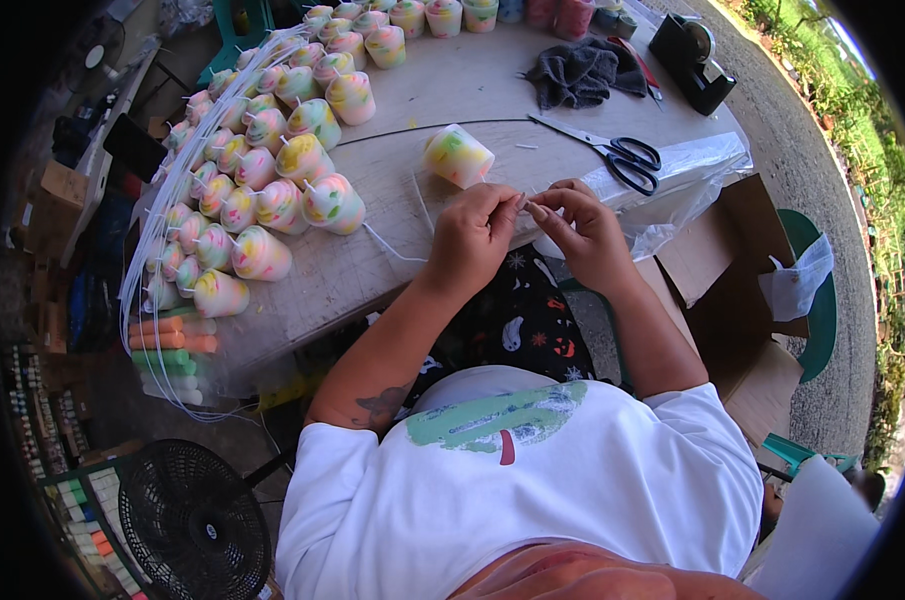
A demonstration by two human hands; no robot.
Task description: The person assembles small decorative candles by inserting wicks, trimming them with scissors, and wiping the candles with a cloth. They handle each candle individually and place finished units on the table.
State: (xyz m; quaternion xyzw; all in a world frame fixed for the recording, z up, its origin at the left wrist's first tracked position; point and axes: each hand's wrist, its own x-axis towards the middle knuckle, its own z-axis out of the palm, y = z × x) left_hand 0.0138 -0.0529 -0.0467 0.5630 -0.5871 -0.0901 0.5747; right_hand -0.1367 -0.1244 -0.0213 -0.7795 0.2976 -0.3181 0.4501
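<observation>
We note both forearms [404,330] converging, left hand [475,232] and right hand [582,232] meeting near the multicoloured candle [458,155], fingertips pinched; on what, we cannot tell.

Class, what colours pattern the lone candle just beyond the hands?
The lone candle is whitish with yellow, green and pink patches; the head view shows it best.

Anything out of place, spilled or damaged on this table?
One multicoloured candle, just beyond the left hand, looks odd: it appears tipped on its side with no wick visible, apart from the upright candles. A small white scrap lies near the scissors. I see no spill or damage.
</observation>
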